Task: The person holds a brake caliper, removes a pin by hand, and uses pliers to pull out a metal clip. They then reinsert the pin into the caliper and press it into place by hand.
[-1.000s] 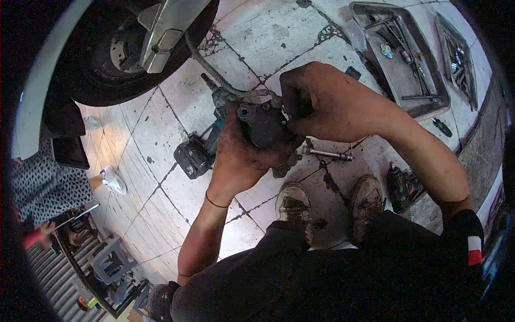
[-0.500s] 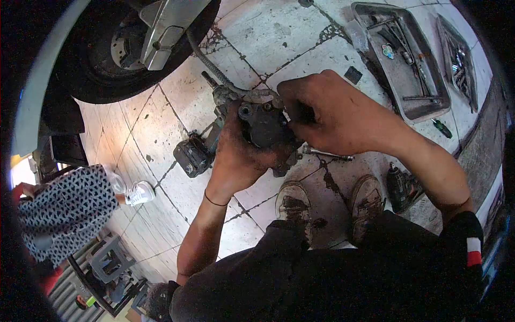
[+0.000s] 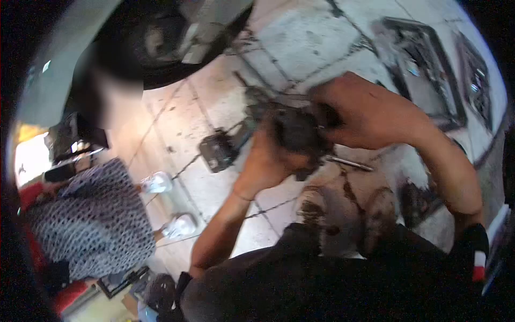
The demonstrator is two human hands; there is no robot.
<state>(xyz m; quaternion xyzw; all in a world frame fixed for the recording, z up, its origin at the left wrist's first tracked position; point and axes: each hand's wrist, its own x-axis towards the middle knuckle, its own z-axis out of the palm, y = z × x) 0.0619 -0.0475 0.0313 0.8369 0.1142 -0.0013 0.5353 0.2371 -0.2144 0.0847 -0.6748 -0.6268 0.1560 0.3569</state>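
A dark, greasy metal part (image 3: 298, 131) that looks like a brake caliper is held above the tiled floor. My left hand (image 3: 268, 163) wraps round its left and lower side. My right hand (image 3: 370, 115) is closed against its right side, fingers curled; whatever they pinch is hidden. Left of the part lies a cordless power tool (image 3: 217, 150), its battery block towards me. A thin metal tool (image 3: 351, 162) rests on the floor below my right hand. Motion blur smears the details.
A vehicle's wheel (image 3: 214, 70) stands at the upper left. Trays of tools (image 3: 458, 102) lie at the right, with another dark power tool (image 3: 421, 201) nearer my shoes. At the left is a person in a patterned garment (image 3: 96, 220) and white shoes (image 3: 179, 225).
The view has shifted, so most things sit further right and lower. The person at the left is more in view, with both shoes apart. My hands keep their places on the dark part.
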